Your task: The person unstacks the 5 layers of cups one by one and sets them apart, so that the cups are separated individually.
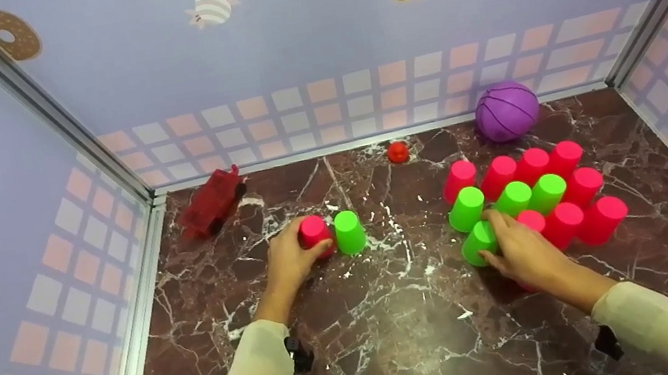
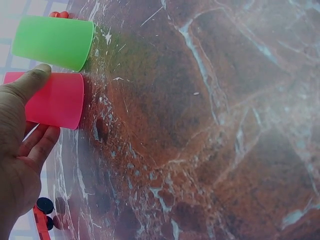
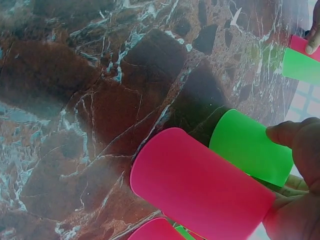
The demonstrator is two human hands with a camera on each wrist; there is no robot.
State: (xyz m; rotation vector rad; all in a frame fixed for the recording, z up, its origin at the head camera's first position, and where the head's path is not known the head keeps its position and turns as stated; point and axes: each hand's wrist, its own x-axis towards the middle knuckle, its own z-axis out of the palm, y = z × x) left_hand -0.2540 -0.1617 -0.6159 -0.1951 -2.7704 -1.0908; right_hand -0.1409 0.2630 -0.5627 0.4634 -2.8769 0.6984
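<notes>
My left hand (image 1: 291, 257) grips an upside-down pink cup (image 1: 314, 228), thumb on one side and fingers on the other. Right beside that cup stands an upside-down green cup (image 1: 349, 233). At the right, my right hand (image 1: 527, 249) holds another green cup (image 1: 478, 246) at the near left corner of a group of pink and green cups. In the right wrist view the thumb lies on this green cup (image 3: 250, 147), and a pink cup (image 3: 195, 182) stands close in front of it. My right hand mostly hides that pink cup in the head view.
More green cups (image 1: 468, 208) and several pink cups (image 1: 602, 219) stand upside down in rows at the right. Behind them a purple ball (image 1: 507, 111) sits near the back wall. A small red object (image 1: 397, 152) and a red toy vehicle (image 1: 213, 202) lie further left. Walls bound the marbled surface.
</notes>
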